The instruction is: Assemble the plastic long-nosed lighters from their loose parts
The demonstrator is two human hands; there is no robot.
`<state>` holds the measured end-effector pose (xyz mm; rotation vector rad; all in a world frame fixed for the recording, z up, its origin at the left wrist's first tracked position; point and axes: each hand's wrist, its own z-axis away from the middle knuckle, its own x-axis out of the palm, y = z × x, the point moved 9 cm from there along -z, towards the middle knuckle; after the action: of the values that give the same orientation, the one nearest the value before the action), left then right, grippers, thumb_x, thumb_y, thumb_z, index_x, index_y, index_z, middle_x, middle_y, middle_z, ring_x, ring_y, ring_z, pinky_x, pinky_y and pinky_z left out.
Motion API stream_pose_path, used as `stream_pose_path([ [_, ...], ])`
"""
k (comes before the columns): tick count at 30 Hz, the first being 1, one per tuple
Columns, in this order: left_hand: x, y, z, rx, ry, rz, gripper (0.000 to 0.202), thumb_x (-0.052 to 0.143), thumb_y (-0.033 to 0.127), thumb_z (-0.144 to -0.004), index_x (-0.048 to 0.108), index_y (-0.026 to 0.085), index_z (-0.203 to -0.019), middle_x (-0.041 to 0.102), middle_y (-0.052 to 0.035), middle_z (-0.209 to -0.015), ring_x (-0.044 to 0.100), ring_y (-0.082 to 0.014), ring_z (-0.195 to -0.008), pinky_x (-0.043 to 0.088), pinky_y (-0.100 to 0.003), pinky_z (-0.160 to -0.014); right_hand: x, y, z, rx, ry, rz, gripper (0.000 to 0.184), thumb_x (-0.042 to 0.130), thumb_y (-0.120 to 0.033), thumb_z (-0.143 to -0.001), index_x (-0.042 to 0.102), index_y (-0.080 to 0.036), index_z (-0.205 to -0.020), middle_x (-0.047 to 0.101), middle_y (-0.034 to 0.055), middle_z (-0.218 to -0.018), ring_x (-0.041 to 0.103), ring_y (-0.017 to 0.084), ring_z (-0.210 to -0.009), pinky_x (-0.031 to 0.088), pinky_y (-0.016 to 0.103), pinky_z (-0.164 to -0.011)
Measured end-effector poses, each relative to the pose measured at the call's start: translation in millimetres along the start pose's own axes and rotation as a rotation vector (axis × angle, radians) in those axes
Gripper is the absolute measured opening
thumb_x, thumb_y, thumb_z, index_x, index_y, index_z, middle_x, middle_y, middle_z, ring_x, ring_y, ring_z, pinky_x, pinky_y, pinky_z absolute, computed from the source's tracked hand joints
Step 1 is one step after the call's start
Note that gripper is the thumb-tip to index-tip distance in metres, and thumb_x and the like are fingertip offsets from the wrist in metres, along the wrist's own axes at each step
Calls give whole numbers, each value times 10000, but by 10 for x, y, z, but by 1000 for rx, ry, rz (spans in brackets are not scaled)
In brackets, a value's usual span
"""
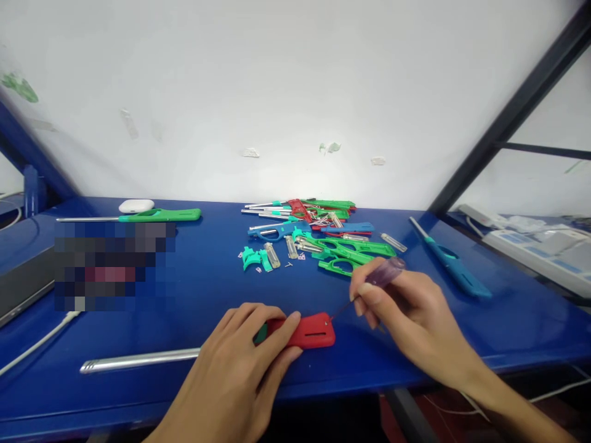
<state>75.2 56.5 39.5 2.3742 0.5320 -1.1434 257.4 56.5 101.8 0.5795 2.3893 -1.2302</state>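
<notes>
My left hand (pixel 244 357) presses down on a red long-nosed lighter (pixel 310 331) lying on the blue table (pixel 194 289); its fingers are wrapped over the handle. The lighter's silver metal tube (pixel 138 360) sticks out to the left. My right hand (pixel 410 314) pinches a small screwdriver with a clear purple handle (pixel 385 272). The screwdriver's thin tip touches the right end of the red handle.
A pile of red, green and blue lighter parts (pixel 323 237) lies mid-table, with small clear pieces (pixel 272 255) beside it. A green lighter (pixel 157 215) and a white case (pixel 136 205) lie at back left, a blue lighter (pixel 450 261) at right. A white cable (pixel 37 344) runs at left.
</notes>
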Motion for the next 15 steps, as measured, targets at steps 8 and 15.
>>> stream_pose_path([
  [8,23,-10,30,2,9,1,365,551,180,-1058,583,243,-1417,663,-90,-1183,613,-275,-1016,560,-465,-841,43,-218,-36,-154,-83,89,57,655,-203,-1025,685,-240,-992,705,-1,-959,682,146,-889,546,267,-827],
  [15,21,-17,24,-4,5,-15,360,551,189,-1057,606,237,-1410,669,-89,-1175,619,-275,-1030,560,-443,-854,104,-378,-48,-307,-20,146,434,716,-152,-990,609,-303,-1382,766,-16,-1123,714,137,-881,583,267,-838],
])
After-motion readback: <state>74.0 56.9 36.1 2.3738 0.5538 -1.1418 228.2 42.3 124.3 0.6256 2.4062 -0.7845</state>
